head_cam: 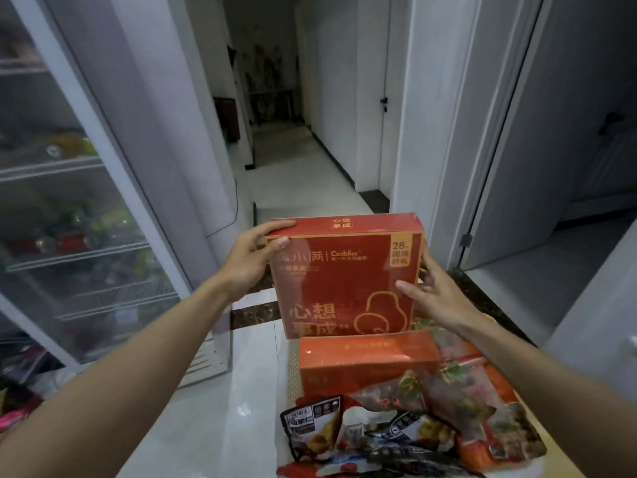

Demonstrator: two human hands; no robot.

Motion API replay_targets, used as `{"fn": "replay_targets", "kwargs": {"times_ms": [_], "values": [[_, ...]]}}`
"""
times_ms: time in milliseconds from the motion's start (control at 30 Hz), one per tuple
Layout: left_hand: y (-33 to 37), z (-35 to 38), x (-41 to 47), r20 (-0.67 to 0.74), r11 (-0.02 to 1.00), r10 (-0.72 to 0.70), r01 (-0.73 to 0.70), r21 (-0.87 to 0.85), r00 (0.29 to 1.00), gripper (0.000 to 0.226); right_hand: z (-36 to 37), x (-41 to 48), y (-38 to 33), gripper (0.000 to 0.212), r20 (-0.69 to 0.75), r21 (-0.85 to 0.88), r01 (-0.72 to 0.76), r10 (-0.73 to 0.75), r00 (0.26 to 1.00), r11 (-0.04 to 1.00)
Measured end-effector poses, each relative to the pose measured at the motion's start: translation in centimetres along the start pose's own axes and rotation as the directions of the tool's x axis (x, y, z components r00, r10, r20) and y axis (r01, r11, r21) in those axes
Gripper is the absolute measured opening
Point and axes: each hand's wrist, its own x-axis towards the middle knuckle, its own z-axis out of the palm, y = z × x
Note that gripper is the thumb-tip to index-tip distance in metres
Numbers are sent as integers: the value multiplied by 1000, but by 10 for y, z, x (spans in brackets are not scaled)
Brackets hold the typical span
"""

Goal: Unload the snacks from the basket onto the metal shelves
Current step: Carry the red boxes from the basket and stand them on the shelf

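Held box: large flat red cardboard box [344, 277], gold-orange border and lettering, pale gourd outline low on the front, glossy film over it; it stands upright above the basket, front face to the camera
Left hand: left hand [248, 263] grasps the top left corner, thumb on the front face, fingers laid over the top edge
Right hand: right hand [437, 294] grasps the right edge, thumb pressed on the front, spread fingers wrapped behind the side
Second box: long orange-red carton [365, 363] lying flat in the basket, shiny wrap, faint gold print
Packets: crinkly plastic snack packets [396, 439], some clear, some black-and-white, heaped in front of the carton
Basket: pale perforated basket [293, 370], rows of small holes in its left wall; the rest is covered by snacks or cut off at the bottom edge
Cabinet: glass-door cabinet [69, 201] at left with white wire shelves, contents blurred
Unclear: small print on the held box is smeared; its lower edge is hidden behind the carton, so whether it rests on anything cannot be told
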Motion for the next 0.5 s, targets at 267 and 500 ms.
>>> {"fn": "replay_targets", "kwargs": {"times_ms": [267,500], "values": [[48,0,-18,-74,998,49,-52,-42,996,57,-12,-6,-49,75,-132,88,167,-155,979,982],[35,36,-71,89,999,50,-51,10,995,108,-23,-57,-66,73,-244,118,129,-98,965,985]]}}
